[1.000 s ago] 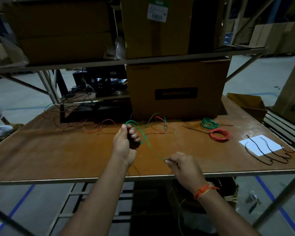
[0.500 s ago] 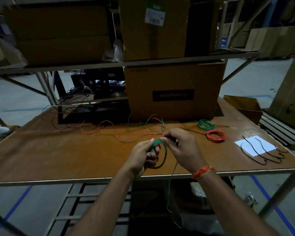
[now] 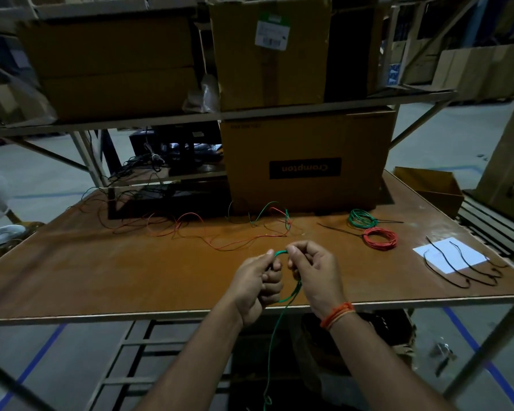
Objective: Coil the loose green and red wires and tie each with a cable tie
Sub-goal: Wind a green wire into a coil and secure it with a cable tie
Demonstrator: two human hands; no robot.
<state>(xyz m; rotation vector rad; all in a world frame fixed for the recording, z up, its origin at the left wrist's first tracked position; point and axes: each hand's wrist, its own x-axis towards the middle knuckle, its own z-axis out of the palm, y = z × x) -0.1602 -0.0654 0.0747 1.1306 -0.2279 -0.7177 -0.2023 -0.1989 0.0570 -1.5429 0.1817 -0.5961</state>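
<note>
While both hands, left hand (image 3: 257, 284), right hand (image 3: 315, 272), pinch green wire (image 3: 280, 253), apparently looped, tail dangling below counter (image 3: 131, 277) edge.

- Crompton carton (image 3: 306, 161) at centre frame, label upside down
- Open small box (image 3: 431, 186) at right
- White paper sheet (image 3: 450, 258) lower right

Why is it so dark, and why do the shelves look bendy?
Head view: dim light, so the cardboard boxes look murky; the white paper stands out brightest. The wide lens bows the shelf edges. Both hands, left hand and right hand, look sharp.
</note>
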